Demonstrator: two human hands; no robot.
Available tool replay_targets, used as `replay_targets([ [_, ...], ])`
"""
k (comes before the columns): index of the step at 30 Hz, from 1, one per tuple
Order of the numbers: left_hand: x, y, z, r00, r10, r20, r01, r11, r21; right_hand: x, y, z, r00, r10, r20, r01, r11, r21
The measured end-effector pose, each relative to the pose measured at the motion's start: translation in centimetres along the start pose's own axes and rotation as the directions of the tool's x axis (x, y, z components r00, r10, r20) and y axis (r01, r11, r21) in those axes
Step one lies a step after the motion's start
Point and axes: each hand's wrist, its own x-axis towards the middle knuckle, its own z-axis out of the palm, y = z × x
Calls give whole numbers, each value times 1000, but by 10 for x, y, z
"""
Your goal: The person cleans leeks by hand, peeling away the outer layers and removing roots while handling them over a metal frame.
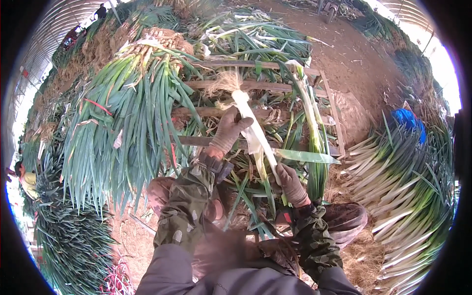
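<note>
A long green onion (265, 145) slants across in front of me, its white root end up and away, its green leaves toward my lap. Tan roots (225, 82) fan out from its top. My left hand (230, 130), in a brownish knit glove, is closed at the upper white shank, where a loose outer skin (253, 143) hangs off. Lower down, my gloved right hand (291, 185) is wrapped round the stalk where it turns green. The fingertips of both hands are partly hidden.
A slatted wooden rack (336, 118) stands before me, with peeled green onions (310, 113) lying along its right side. Left of it lies a big unpeeled bundle (125, 98). Right, a long row of white-stemmed onions (393, 196) lies beside a blue bundle (409, 124). Another person (28, 181) is far left.
</note>
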Motion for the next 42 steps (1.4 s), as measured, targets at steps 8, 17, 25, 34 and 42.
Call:
replay_targets([
  [8, 20, 3, -31, 996, 44, 79, -80, 841, 534, -27, -10, 1, 983, 180, 40, -185, 960, 211],
  [17, 107, 161, -101, 978, -41, -207, 203, -81, 976, -88, -39, -35, 883, 3, -469, 34, 997, 70],
  [25, 124, 66, -7, 638, -669, 383, -434, 99, 896, 46, -57, -162, 694, -249, -675, -348, 705, -617],
  [34, 129, -33, 36, 975, 147, 169, -176, 36, 984, 99, -1, -177, 648, -253, -718, -564, 474, -676],
  [42, 34, -120, 101, 926, -305, 225, 27, 646, 763, 119, 4, -155, 743, -228, -630, -525, 386, -759],
])
